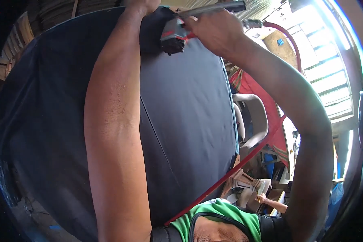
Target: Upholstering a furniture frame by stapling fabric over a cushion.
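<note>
A wide piece covered in black fabric (185, 109) spreads out in front of me, with a seam or crease line running down its middle. My right hand (220, 30) is closed round the handle of a red-and-grey pneumatic staple gun (174, 36), held over the far part of the fabric. A red air hose (286, 32) joins the gun through a metal fitting. Reaching to the far edge of the fabric is my left hand (146, 5), partly cut off by the picture's top; its fingers are mostly hidden.
The red hose also runs diagonally past the near right edge of the fabric. Beyond that edge stand a pale grey chair (254, 117) and a red cloth (266, 97). Another person's hand (263, 198) works near wooden furniture parts (246, 179). A bright slatted window (326, 68) is at right.
</note>
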The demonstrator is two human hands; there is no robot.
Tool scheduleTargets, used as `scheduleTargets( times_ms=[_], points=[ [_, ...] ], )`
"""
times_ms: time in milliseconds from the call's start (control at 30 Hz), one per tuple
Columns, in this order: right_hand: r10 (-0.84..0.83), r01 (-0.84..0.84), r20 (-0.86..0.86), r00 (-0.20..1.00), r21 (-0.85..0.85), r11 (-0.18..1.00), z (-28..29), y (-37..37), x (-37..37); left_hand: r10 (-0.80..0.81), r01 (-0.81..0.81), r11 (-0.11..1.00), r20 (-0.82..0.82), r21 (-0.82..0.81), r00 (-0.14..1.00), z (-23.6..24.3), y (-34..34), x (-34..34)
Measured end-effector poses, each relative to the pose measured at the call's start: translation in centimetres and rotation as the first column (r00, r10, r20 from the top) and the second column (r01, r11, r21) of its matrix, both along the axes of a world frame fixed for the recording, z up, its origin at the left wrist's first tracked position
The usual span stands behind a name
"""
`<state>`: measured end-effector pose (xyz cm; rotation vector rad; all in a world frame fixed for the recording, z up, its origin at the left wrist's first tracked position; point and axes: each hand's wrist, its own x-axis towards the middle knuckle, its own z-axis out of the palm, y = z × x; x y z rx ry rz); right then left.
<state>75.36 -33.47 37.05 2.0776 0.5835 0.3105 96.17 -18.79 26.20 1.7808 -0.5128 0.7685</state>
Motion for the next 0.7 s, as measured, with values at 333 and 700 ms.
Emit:
scheduleTargets(
  times_ms=[333, 700],
  points=[
    [-0.272, 0.443, -0.585, 0.764, 0.170, 0.880, 13.2, -6.0, -31.6, -0.095, 0.098, 0.994, -0.044, 0.058, 0.994, 1.9, 0.6, -4.1],
    [0.029, 0.384, -0.436, 0.900, 0.821, 0.422, 9.2, -20.5, -56.6, -0.123, 0.098, 0.310, -0.063, 0.946, 0.990, -3.7, 4.7, -37.0]
  ],
)
